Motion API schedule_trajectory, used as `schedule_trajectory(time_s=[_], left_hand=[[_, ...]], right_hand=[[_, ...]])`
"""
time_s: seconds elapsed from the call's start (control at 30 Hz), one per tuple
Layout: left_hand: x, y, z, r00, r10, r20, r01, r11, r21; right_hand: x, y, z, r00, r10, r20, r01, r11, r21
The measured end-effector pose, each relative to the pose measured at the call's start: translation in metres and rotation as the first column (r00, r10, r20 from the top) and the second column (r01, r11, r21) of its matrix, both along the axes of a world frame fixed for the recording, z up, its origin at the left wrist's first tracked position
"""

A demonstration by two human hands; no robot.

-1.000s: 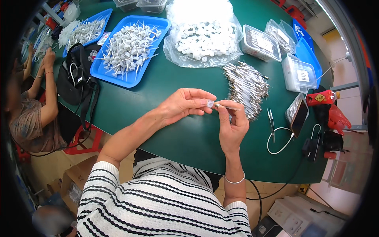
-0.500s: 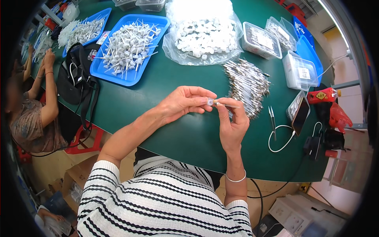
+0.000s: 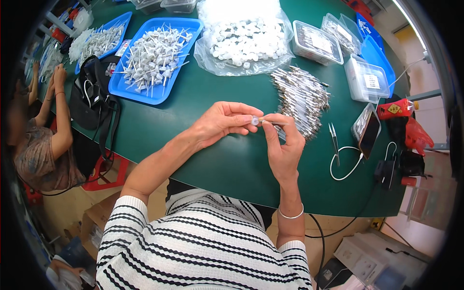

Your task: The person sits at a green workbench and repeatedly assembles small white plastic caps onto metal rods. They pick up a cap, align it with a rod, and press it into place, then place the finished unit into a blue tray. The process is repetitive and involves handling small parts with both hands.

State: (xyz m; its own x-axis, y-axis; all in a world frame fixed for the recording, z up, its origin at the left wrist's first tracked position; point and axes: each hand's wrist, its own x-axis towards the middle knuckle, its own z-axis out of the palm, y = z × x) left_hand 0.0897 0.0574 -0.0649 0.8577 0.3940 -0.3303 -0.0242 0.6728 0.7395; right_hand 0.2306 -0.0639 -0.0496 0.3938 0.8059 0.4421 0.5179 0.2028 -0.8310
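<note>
Green table [image 3: 208, 159], curved edge, crowded with parts bins; a co-worker sits at the far left.

Small white cap [image 3: 254, 120] sits between thumb and fingertips of the left hand [image 3: 220, 123], above the table in front of the chest. Right hand [image 3: 282, 145] pinches a thin metal pin [image 3: 271, 122] by its shaft, tip aimed at the cap's face and touching it or nearly so; the joint is too small to read. Both hands are closed in fingertip grips, not fists.

Doing it well, by my reading: keep pin and cap on one line, hold the cap still and let the pin hand do the pushing, grip close to the tip so the shaft does not bend.

Cap looks round, pale, slightly translucent. Pin is slim, silvery, with a brownish stretch near the cap.

Outward: a heap of similar metal pins [image 3: 302, 96] just beyond the right hand; a clear bag of white caps [image 3: 244, 41] farther back; a blue tray [image 3: 159, 58] of finished-looking white pieces to the left; tweezers [image 3: 334, 135] and a phone [image 3: 369, 135] to the right.
</note>
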Motion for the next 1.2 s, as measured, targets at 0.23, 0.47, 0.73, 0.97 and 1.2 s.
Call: schedule_trajectory(time_s=[0.23,0.47,0.73,0.97,1.2], left_hand=[[0.001,0.000,0.000,1.000,0.000,-0.011,0.000,0.999,0.046],[0.001,0.001,-0.002,0.999,-0.038,-0.004,0.038,0.999,0.036],[0.001,0.001,-0.002,0.999,-0.023,-0.024,0.025,0.996,0.083],[0.001,0.001,0.000,0.999,-0.022,-0.029,0.025,0.992,0.122],[0.000,0.000,0.000,0.999,-0.024,-0.029,0.027,0.995,0.098]], right_hand=[[0.004,0.000,0.004,0.996,0.036,0.084,-0.035,0.999,-0.012],[0.005,0.000,0.009,0.994,0.040,0.103,-0.036,0.999,-0.036],[0.007,0.001,0.009,0.982,0.054,0.178,-0.055,0.998,-0.003],[0.008,0.002,0.010,0.966,0.070,0.249,-0.076,0.997,0.015],[0.007,0.001,0.011,0.970,0.072,0.230,-0.077,0.997,0.011]])
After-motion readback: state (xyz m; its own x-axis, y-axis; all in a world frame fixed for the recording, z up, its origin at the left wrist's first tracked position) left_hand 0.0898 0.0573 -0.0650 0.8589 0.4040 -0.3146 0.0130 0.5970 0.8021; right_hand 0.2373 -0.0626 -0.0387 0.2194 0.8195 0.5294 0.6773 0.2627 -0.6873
